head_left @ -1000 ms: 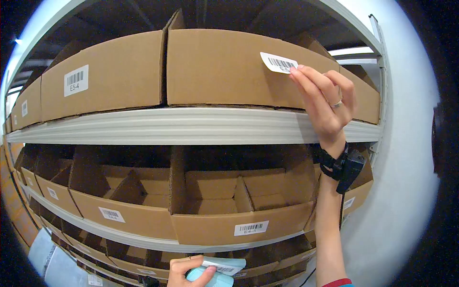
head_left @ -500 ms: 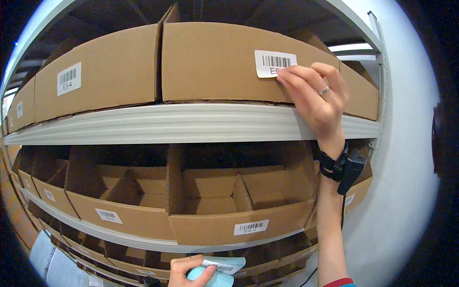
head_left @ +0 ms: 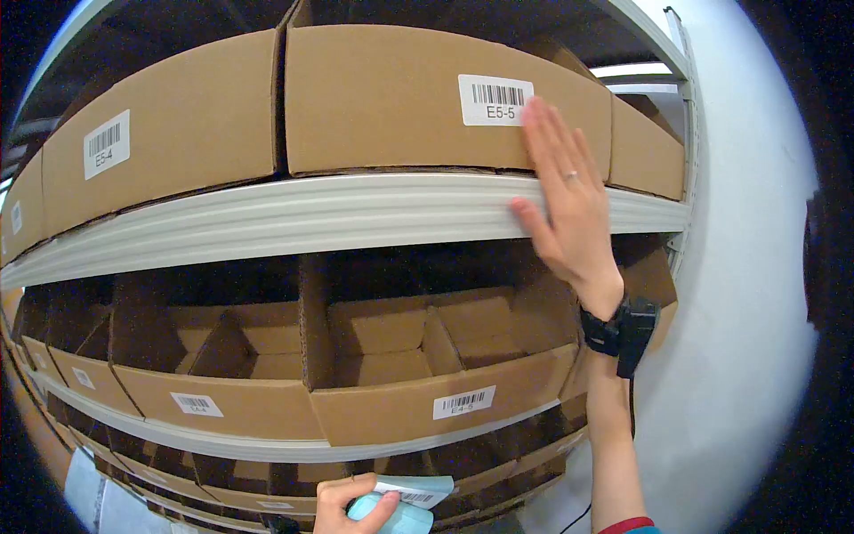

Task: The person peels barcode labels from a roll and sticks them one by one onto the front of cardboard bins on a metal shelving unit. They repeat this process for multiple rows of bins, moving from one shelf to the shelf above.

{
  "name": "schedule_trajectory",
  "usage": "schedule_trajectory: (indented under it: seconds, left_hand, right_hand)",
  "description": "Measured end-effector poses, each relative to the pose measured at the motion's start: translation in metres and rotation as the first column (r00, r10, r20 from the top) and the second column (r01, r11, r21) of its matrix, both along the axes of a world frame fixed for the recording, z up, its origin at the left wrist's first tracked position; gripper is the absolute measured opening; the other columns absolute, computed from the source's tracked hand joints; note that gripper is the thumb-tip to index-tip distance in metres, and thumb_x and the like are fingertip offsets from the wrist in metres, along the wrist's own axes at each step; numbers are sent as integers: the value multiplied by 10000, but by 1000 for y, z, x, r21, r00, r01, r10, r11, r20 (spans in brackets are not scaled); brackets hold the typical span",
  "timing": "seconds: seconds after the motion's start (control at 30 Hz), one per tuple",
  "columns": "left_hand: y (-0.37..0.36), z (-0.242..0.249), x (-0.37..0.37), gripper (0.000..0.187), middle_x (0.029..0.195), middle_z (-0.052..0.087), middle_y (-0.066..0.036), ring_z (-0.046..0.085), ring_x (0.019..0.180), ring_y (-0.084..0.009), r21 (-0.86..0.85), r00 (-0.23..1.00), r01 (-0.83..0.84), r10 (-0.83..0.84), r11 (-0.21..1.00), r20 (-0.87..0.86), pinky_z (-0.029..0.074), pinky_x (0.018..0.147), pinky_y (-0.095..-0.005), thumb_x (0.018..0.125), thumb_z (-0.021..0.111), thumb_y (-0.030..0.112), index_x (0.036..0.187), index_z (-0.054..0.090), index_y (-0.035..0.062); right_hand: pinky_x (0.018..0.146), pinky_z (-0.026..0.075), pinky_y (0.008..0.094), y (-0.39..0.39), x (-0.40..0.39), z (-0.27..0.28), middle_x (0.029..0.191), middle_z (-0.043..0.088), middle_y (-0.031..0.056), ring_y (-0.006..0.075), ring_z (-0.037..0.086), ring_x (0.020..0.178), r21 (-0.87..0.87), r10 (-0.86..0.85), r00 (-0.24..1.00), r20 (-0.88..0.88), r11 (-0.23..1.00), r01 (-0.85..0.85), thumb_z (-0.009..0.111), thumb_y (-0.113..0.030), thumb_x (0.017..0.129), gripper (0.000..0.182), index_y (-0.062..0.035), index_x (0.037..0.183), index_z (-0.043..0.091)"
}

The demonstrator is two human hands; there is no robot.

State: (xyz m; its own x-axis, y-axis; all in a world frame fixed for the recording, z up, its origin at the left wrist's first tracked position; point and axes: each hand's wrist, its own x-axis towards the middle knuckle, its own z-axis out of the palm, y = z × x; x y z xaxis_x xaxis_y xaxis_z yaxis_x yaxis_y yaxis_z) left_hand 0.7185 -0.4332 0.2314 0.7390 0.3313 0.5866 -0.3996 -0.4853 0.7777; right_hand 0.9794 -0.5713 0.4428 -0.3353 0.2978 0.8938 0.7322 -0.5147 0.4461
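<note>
My right hand [head_left: 565, 196] lies flat with its fingers stretched out, fingertips at the right edge of the white barcode label [head_left: 489, 100] marked E5-5. That label sits on the front of a cardboard box [head_left: 382, 107] on the upper shelf. Low in the view, my left hand [head_left: 347, 507] grips a light blue roll of labels [head_left: 411, 520]. A printed barcode shows on the roll's loose strip. My right wrist wears a black strap carrying a small black device [head_left: 636, 336].
A pale metal shelf beam [head_left: 356, 214] runs below the upper boxes. Beneath it stand divided cardboard bins [head_left: 445, 405] with barcode labels, with more rows lower down. To the left is a box [head_left: 178, 116] marked E5-4. A white wall [head_left: 738, 267] bounds the right side.
My right hand has gone from pinching at the E5-5 label's lower right corner to lying flat by its right edge, fingers extended. The left hand keeps holding the roll. The view has shifted slightly.
</note>
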Motion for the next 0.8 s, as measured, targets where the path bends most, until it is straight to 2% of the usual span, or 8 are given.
schedule_trajectory:
  seconds: [0.13, 0.2, 0.27, 0.33, 0.4, 0.47, 0.57, 0.8]
  left_hand:
    - [6, -11, -1, 128, 689, 616, -117, 580, 612, -162, 18, 1000, -11, 11, 1000, -21, 436, 576, -281, 805, 660, 73, 807, 631, -51]
    - [7, -16, 1, 133, 689, 618, -112, 574, 614, -146, -18, 999, 14, -15, 1000, -40, 437, 576, -278, 811, 659, 77, 808, 629, -52]
    - [4, -16, 8, 134, 684, 616, -101, 562, 620, -121, -61, 994, 23, -29, 998, -101, 438, 576, -272, 813, 660, 80, 815, 629, -50]
    - [-5, -13, 15, 132, 673, 609, -107, 559, 604, -133, -64, 995, -45, 40, 997, -87, 437, 572, -274, 806, 662, 79, 818, 630, -48]
    - [-14, -18, 25, 130, 670, 617, -117, 573, 587, -138, -41, 993, -106, 104, 993, -49, 453, 568, -282, 806, 661, 100, 820, 650, -29]
    - [-24, -22, 35, 148, 665, 618, -126, 559, 591, -118, -87, 996, -67, 62, 994, -66, 453, 572, -280, 817, 655, 113, 835, 655, -35]
    - [-51, -25, 52, 160, 682, 630, -139, 594, 603, -150, -23, 995, -27, 25, 999, -97, 468, 588, -285, 809, 664, 125, 845, 658, -30]
    - [-150, -28, 95, 208, 749, 644, -44, 555, 696, -88, -311, 999, 39, -44, 950, -8, 460, 619, -259, 858, 642, 164, 921, 643, -35]
  right_hand:
    - [1093, 248, 459, -36, 4, -25, 1371, 489, 128, 315, 355, 1338, 181, -169, 981, -91, 966, 184, 517, -344, 896, 527, -47, 1330, 490]
    - [978, 350, 455, -47, -30, -55, 1120, 656, 91, 294, 551, 1123, 206, -31, 999, -16, 978, 34, 611, -284, 827, 355, -75, 1113, 629]
    - [707, 370, 365, -56, -64, -98, 797, 606, 21, 211, 548, 770, -155, 144, 968, -203, 972, -177, 695, -344, 731, 255, -130, 773, 562]
    - [432, 329, 262, -53, -99, -139, 522, 503, -23, 131, 484, 456, -386, 174, 890, -422, 853, -350, 769, -494, 646, 483, -182, 476, 442]
    - [488, 427, 301, -58, -114, -181, 577, 584, 23, 185, 553, 499, -494, -29, 723, -690, 749, -442, 702, -580, 698, 472, -125, 604, 618]
    - [641, 505, 347, -63, -108, -216, 721, 660, 107, 255, 635, 657, -400, -131, 434, -891, 681, -614, 672, -519, 766, 460, -62, 825, 690]
    - [754, 487, 317, -80, -105, -251, 880, 682, 104, 155, 619, 824, 411, 221, -356, -908, 632, -657, 564, -282, 915, 290, -22, 994, 666]
    - [610, 419, 203, -128, -81, -236, 798, 655, -23, 27, 537, 695, 761, 595, -479, -646, 547, -348, 569, -228, 941, 283, 28, 961, 687]
